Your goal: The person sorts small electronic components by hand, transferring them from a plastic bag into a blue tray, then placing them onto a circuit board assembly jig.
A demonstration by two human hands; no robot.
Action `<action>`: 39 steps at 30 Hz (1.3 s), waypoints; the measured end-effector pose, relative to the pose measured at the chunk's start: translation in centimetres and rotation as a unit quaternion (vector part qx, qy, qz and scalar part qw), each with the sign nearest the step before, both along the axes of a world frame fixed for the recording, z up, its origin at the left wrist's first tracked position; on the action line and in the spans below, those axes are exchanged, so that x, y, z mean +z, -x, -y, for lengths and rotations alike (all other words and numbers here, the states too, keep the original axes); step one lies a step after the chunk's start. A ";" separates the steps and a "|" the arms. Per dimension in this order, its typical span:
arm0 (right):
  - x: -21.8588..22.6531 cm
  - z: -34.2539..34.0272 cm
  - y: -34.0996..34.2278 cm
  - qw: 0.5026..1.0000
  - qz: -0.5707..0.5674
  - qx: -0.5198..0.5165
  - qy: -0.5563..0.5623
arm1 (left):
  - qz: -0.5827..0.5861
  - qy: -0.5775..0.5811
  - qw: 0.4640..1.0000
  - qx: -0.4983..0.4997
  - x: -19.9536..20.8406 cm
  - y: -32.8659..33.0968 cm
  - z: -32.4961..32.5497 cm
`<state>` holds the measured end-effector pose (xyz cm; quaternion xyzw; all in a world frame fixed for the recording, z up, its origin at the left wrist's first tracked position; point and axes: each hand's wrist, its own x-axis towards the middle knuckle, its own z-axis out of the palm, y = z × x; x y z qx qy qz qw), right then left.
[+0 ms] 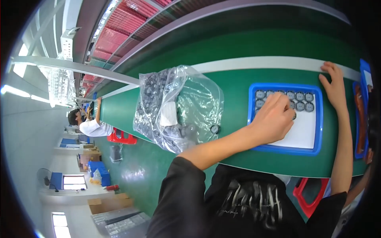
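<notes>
A blue tray [318, 137] with a white bottom lies on the green table. Along its far side, small round grey-black parts [299, 106] stand in neat rows. Over the tray, my left hand [274, 119] is closed, thumb and fingers pinched together. The dark edge of one round part shows at the fingertips; my hand covers some of the others. To the right of the tray, my right hand [335, 85] rests with fingers apart by the pale strip, holding nothing. A clear plastic bag [170, 107] of many dark parts lies left of the tray, with a single round part [214, 129] at its edge.
A pale raised strip [270, 62] runs along the table's far side. At the far right stand blue trays [363, 115], partly cut off. Red stools [307, 196] are below the table edge. Another person in white [93, 127] sits farther along the bench on the left.
</notes>
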<state>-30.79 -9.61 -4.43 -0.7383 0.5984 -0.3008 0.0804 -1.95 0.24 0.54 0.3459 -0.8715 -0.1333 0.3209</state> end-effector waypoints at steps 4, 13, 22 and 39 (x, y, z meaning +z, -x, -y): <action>1.1 -0.4 0.5 1.000 0.008 0.003 0.025 | 0.007 0.017 0.997 0.072 3.1 -4.3 -0.4; 0.7 -0.6 1.2 0.995 0.032 -0.012 0.093 | 0.326 -0.158 0.790 0.496 -0.4 -24.2 1.9; 1.1 -1.2 -1.5 0.997 0.052 -0.007 0.063 | 0.281 -0.090 0.762 0.576 -3.6 -38.0 6.0; 2.2 -0.7 -1.1 0.998 0.064 -0.006 0.016 | 0.243 0.052 0.871 0.424 1.4 -23.1 1.1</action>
